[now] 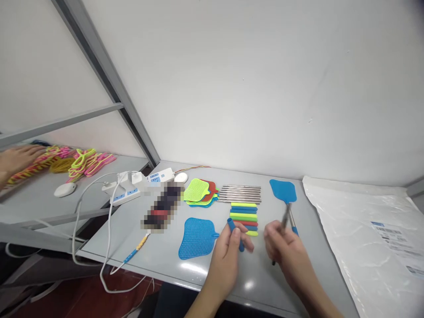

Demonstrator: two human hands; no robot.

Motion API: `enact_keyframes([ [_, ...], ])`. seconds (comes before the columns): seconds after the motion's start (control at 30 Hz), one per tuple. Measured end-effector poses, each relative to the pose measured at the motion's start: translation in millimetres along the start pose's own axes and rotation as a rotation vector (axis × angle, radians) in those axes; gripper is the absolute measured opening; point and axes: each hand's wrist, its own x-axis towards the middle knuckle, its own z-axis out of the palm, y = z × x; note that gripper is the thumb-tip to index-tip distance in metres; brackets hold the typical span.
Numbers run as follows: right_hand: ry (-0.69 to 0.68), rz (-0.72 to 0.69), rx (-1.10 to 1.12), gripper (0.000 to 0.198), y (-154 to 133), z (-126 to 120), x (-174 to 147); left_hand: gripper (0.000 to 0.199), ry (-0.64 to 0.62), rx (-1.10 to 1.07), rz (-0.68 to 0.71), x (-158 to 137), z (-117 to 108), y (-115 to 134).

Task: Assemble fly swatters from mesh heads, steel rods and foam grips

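Note:
My left hand [227, 254] is closed around a blue handle sleeve [231, 225], tilted above the table. In my right hand [285, 245] is a thin, dark-looking metal rod [286, 214], slightly blurred. Left of my left hand lies a blue perforated fly swatter head [197, 238]. A blue fly swatter [283, 191] with a metal shaft and blue grip lies beyond my right hand, which partly hides it. Ahead of my hands are a row of handle sleeves [244, 210] in several colours, a row of metal rods [240, 193] and a pile of swatter heads [197, 190].
A large white plastic mailing bag [364, 221] covers the right side. At left are power strips [127, 192], white cables [108, 247] and a pixelated object [162, 210]. Past the metal frame [109, 75], another person's hand [21, 159] touches colourful cords [88, 163].

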Motion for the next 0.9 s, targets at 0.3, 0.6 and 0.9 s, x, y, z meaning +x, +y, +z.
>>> enact_keyframes([
  [0.3,0.083,-0.269,0.603,0.047,-41,35,9,0.028,-0.243,0.190,0.067,-7,-13,-17],
  [0.6,0.198,-0.339,0.455,0.048,-13,54,10,0.033,-0.419,0.336,0.101,-6,-29,-23],
  [0.9,0.276,-0.366,0.419,0.050,-12,52,-5,0.032,-0.551,0.412,0.087,-3,-33,-26],
])
